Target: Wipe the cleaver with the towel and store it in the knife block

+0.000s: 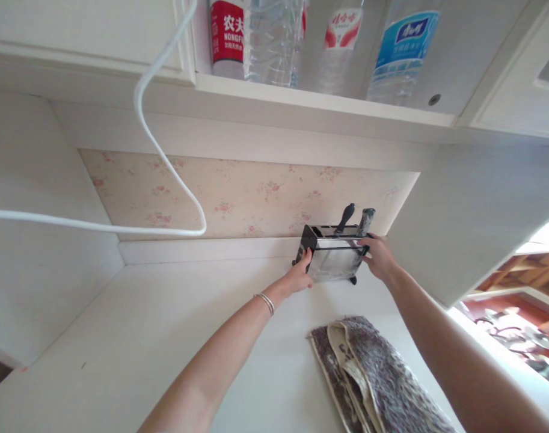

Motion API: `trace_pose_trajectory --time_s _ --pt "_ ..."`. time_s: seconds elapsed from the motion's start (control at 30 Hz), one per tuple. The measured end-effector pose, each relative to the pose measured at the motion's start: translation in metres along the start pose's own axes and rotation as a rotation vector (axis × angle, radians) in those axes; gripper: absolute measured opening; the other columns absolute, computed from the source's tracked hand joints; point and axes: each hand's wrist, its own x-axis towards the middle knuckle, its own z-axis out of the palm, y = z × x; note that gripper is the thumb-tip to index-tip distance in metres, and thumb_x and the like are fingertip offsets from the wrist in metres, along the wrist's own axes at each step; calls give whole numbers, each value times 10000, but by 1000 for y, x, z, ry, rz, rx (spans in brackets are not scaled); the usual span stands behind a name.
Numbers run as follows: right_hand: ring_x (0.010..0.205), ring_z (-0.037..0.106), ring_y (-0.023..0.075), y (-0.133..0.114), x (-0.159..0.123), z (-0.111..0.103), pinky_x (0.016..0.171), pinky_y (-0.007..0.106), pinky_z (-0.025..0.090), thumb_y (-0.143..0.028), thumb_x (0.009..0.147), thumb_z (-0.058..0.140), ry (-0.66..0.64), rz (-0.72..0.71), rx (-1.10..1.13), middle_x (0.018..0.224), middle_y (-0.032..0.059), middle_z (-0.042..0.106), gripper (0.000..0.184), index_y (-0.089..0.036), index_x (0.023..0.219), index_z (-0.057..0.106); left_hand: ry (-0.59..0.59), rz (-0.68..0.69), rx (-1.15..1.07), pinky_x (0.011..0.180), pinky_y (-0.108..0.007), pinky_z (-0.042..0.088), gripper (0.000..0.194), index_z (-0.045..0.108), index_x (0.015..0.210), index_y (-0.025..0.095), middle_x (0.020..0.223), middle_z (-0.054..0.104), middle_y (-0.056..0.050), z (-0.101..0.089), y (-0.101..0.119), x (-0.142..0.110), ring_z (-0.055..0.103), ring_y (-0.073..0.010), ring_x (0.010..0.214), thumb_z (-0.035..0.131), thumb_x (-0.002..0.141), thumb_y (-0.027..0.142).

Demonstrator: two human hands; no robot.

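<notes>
A knife block (335, 263) with a clear front and black ends stands at the back of the white counter, close to the wall. Two handles rise from its top: a black knife handle (346, 218) and a speckled grey one (367, 221). My left hand (298, 275) is closed on the block's left end, thumb up along the edge. At the right end, my right hand (377, 255) grips the upper corner, its fingers partly behind the block. A folded brown-and-grey towel (377, 373) lies on the counter between my forearms.
Overhead, a shelf (319, 99) holds several plastic bottles (274, 42). A white cable (166, 162) hangs at the left. White panels close in both sides, the right panel (472, 210) near my right hand. Beyond it, shiny items (518, 337) sit at the far right.
</notes>
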Motion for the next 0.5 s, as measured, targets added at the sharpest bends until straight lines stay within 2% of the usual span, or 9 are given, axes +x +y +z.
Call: trace_pose_trajectory --time_s 0.13,0.33,0.4,0.5 --pt "758 540 159 5 6 5 561 237 428 -186 498 630 9 -24 14 868 -19 620 473 -237 966 595 -11 -19 28 1063 -398 334 1081 110 1487 235 1551 -84 -62 -10 -2 12 11 -339 1410 676 575 105" --pt "819 569 161 6 8 12 619 234 464 -158 493 622 -8 -78 3 925 -26 629 520 -252 1003 585 -14 -3 78 1156 -403 104 1033 216 1471 163 1556 82 -101 -23 1 22 114 -303 1414 632 534 27" --pt "914 578 175 5 6 13 676 244 482 -157 502 637 4 -85 -10 1056 -6 620 579 -267 1066 561 5 4 82 1153 -404 124 986 276 1451 155 1546 155 -113 -23 5 19 164 -300 1406 611 534 15" --pt "1120 512 207 6 -9 12 808 281 478 -192 532 677 87 -86 -48 1301 37 503 704 -289 1202 482 79 -1 64 1085 -425 290 819 407 1375 163 1493 305 -131 -23 13 2 358 -296 1320 562 581 30"
